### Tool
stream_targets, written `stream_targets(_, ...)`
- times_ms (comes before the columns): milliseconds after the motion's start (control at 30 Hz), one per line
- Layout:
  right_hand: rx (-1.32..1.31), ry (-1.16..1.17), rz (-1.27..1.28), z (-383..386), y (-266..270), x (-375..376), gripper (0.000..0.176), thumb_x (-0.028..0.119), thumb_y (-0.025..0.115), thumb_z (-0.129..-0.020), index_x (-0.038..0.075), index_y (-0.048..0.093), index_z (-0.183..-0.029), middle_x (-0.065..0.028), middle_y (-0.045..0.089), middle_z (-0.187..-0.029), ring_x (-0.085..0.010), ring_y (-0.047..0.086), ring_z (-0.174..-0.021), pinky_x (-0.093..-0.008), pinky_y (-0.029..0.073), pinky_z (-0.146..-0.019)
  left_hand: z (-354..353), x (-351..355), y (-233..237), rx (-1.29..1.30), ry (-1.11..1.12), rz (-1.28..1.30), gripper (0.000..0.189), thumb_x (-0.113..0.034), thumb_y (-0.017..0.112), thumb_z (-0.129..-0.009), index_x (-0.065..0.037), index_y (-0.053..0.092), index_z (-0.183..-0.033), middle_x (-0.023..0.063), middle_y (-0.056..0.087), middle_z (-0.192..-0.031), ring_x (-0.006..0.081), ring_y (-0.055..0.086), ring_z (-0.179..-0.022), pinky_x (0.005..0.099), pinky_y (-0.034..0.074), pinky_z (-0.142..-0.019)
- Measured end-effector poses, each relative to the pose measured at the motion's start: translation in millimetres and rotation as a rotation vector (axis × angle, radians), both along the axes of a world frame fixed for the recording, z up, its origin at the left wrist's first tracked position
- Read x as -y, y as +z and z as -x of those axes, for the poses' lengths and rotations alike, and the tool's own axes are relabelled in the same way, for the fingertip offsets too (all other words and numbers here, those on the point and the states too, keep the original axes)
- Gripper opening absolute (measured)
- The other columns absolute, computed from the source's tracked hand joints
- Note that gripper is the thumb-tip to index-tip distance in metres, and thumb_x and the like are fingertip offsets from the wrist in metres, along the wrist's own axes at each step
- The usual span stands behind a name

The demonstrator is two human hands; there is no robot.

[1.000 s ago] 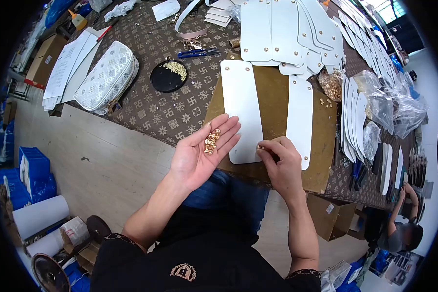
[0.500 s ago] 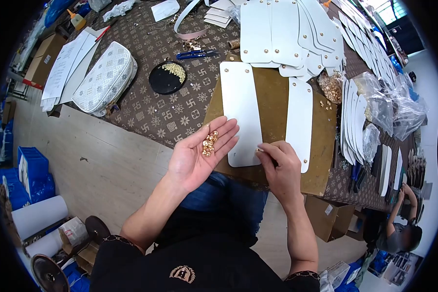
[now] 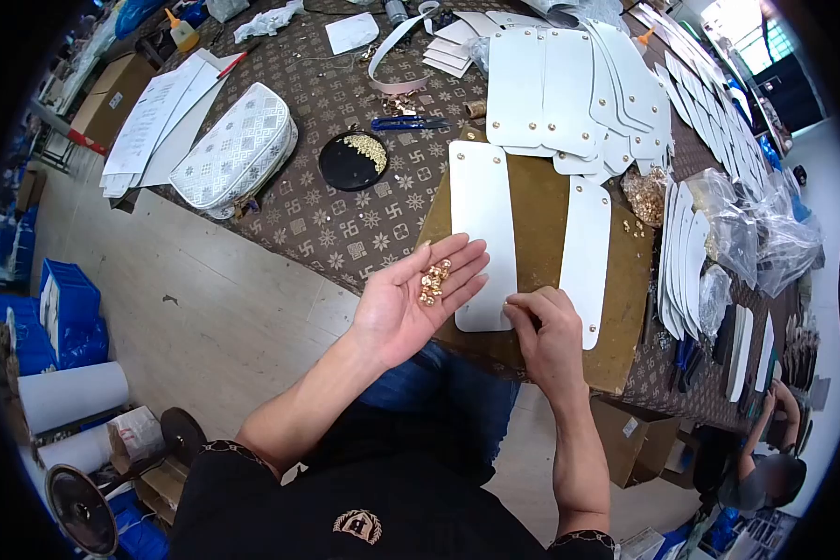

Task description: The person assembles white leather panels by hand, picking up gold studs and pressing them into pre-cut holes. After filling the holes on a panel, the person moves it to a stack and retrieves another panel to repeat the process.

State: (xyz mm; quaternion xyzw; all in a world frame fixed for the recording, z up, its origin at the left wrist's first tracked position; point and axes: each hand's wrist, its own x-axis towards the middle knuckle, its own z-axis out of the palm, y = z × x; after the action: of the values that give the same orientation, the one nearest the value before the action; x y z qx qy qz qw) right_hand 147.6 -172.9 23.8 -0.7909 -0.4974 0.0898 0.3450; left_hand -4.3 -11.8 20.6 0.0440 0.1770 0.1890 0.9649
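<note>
My left hand (image 3: pixel 404 308) is palm up with its fingers stretched out, and several shiny gold rivets (image 3: pixel 433 283) lie loose on it. It hovers over the lower left part of a long white panel (image 3: pixel 483 210), which has two gold rivets at its top end. My right hand (image 3: pixel 549 329) is closed in a pinch at the panel's lower right corner. A small gold rivet (image 3: pixel 507 305) shows at its fingertips, mostly hidden. Right of it lies a narrower white panel (image 3: pixel 585 252) with gold rivets at both ends. Both panels rest on a brown board (image 3: pixel 539 201).
A black dish (image 3: pixel 350 177) of small gold parts and blue snips (image 3: pixel 411 123) lie on the patterned cloth. A bag of gold rivets (image 3: pixel 644 196) and stacked white panels (image 3: pixel 541 89) lie behind. A white patterned pouch (image 3: pixel 238 149) is at left. Another person (image 3: pixel 765 467) sits at far right.
The whole view has shifted, moving the table and both hands right and slightly down in the picture. My right hand keeps its pinch at the panel's corner; the rivets stay on my left palm.
</note>
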Motion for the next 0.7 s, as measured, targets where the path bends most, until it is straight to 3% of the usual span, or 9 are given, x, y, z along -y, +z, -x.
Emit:
stream_targets(167,-0.072,-0.068,-0.085,27.5,17.5,-9.8,0.015,0.002,0.075,-0.087,0.003,0.075,-0.102,-0.0101,0.065,-0.088,-0.0288,0.063,-0.083,-0.0396,0.051,-0.074,1.4,10.5,-2.6,0.027,-0.060,0.003,0.053,-0.029,0.029,-0.114,0.007,0.037,-0.153,0.0243,0.045,-0.156,0.0352,0.040,-0.149,0.0498,0.034,-0.126)
stream_targets(267,-0.046,0.057,-0.160,27.7,21.3,-24.7,0.020,-0.003,0.077,-0.086,0.003,0.076,-0.105,-0.0092,0.066,-0.091,-0.0242,0.066,-0.084,-0.0350,0.055,-0.073,0.5,12.9,0.0,-0.014,-0.127,-0.052,0.055,-0.031,0.029,-0.114,0.005,0.037,-0.155,0.0196,0.047,-0.157,0.0309,0.043,-0.148,0.0486,0.036,-0.123)
stream_targets(333,-0.032,0.128,-0.164,25.3,19.5,-32.0,0.021,-0.003,0.078,-0.085,0.004,0.077,-0.105,-0.0086,0.066,-0.091,-0.0237,0.065,-0.084,-0.0344,0.056,-0.073,2.4,13.1,-1.6,-0.011,-0.203,-0.070,0.055,-0.036,0.033,-0.114,0.001,0.042,-0.154,0.0128,0.052,-0.152,0.0226,0.052,-0.137,0.0398,0.040,-0.117)
stream_targets(700,-0.032,0.195,-0.101,17.4,18.1,-32.7,0.016,-0.003,0.076,-0.085,0.001,0.073,-0.099,-0.0099,0.068,-0.094,-0.0238,0.068,-0.089,-0.0352,0.056,-0.074,2.6,18.2,-10.0,-0.064,-0.224,-0.074,0.053,-0.035,0.033,-0.114,0.001,0.044,-0.152,0.0106,0.056,-0.147,0.0190,0.057,-0.131,0.0371,0.044,-0.113)
